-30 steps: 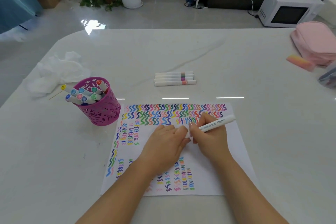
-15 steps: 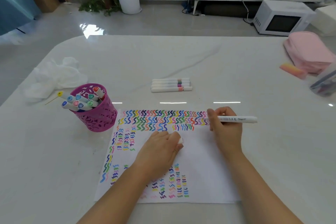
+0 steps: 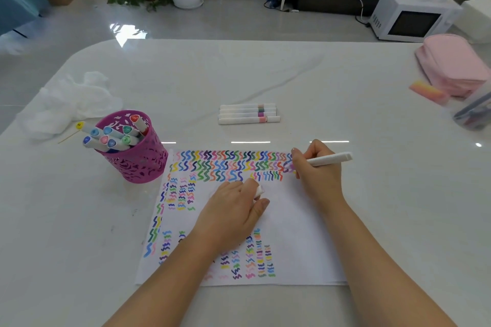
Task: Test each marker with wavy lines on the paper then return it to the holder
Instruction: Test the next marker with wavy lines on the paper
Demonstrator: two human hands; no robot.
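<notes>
**Marker** (image 3: 329,160): slim white barrel, judged rigid, light and smooth. The right hand (image 3: 316,175) holds it low, near the tip, its grip closed round the barrel in a writing pinch. The tip meets the paper (image 3: 297,233) at the right end of the upper wavy rows.

**Paper:** a thin, limp sheet, likely to slide on the glossy surface (image 3: 385,207). The left hand (image 3: 231,215) rests on it, its grip pinching the white cap (image 3: 259,190).

**Holder** (image 3: 138,164): perforated magenta cup just beside the paper's upper left corner, with several markers leaning in it. It is judged light and may tip if its rim is pushed.

**Room:** bare surface lies right of the paper. 4 loose markers (image 3: 248,113) lie beyond the paper, and a pink pouch (image 3: 451,64) sits at the far right.
</notes>
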